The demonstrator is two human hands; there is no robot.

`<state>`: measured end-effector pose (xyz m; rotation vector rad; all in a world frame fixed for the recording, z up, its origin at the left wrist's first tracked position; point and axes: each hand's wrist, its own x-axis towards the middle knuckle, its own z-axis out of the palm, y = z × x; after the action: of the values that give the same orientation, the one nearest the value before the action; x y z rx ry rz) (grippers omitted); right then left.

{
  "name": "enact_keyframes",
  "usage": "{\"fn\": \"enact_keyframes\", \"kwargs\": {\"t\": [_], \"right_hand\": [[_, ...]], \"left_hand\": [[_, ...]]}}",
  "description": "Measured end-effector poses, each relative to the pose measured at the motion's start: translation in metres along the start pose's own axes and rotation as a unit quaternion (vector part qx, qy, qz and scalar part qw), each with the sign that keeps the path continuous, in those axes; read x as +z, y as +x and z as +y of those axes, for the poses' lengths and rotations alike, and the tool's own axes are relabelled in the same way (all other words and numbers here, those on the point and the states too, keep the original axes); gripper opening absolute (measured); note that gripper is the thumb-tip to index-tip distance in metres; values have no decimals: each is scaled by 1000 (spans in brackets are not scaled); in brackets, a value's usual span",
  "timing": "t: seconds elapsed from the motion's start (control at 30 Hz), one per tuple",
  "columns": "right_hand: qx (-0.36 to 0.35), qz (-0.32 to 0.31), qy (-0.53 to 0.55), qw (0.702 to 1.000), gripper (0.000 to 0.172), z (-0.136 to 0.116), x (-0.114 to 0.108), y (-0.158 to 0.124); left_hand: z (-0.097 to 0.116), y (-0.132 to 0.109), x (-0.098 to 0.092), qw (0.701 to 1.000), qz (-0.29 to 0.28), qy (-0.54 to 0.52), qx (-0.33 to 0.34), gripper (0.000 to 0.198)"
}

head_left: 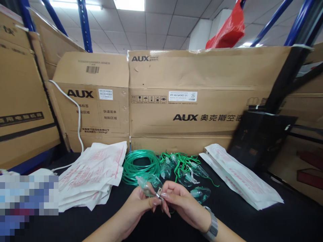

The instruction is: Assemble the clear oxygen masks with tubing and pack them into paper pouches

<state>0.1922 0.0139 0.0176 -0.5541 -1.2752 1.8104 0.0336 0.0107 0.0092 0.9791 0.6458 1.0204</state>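
Observation:
Near the front middle, my left hand (142,201) is closed around a clear green-tinted mask (154,181), its narrow end pointing up and left. My right hand (179,200) meets it at the mask's lower edge, thumb and fingers pinched together there. A small metal strip (159,191) shows between the fingertips of both hands. Behind the mask lies a coil of green tubing (127,168). More clear masks (185,178) with green straps (180,158) are piled to its right, and a single mask (200,194) rests beyond my right hand.
Stacked white printed bags (93,171) lie at the left, and other white bags (242,176) at the right. Cardboard boxes (151,124) form a wall behind the black tabletop (227,208). A black box (259,137) stands at the back right. A white cable (79,117) hangs at the left.

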Motion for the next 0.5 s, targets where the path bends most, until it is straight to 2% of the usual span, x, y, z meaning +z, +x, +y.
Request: {"fn": "enact_keyframes", "kwargs": {"t": [0.2,0.3,0.5], "right_hand": [[10,12,10,1000,19,-1,1,-1],[14,23,1,1000,18,0,1,1],[-43,78,-31,996,23,0,-2,6]], "left_hand": [[3,1,5,998,-15,44,40,26],[3,4,3,997,12,53,51,28],[0,11,-2,989,80,84,93,29]]}}
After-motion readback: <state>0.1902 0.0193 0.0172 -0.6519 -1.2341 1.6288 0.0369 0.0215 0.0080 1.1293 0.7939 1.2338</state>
